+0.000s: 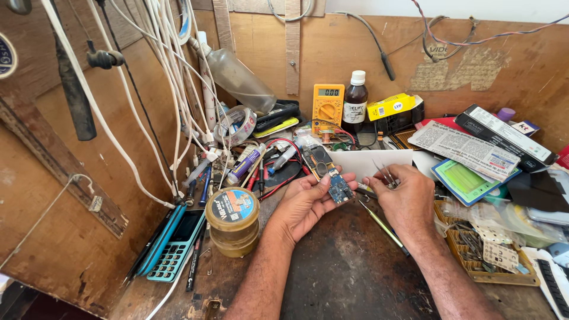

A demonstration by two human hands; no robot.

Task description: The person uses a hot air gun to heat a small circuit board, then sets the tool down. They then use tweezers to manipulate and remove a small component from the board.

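Observation:
My left hand lies palm up above the dark worktop and holds a small blue circuit board between thumb and fingers. My right hand is just to the right of the board, its fingers closed on thin metal tweezers whose tips point up and left. A slim green-handled tool lies on the bench under my right hand.
A round yellow tin and a teal keypad phone sit to the left. Behind stand a yellow multimeter, a brown bottle, pens, tape and hanging white cables. Papers, boxes and a wicker tray crowd the right.

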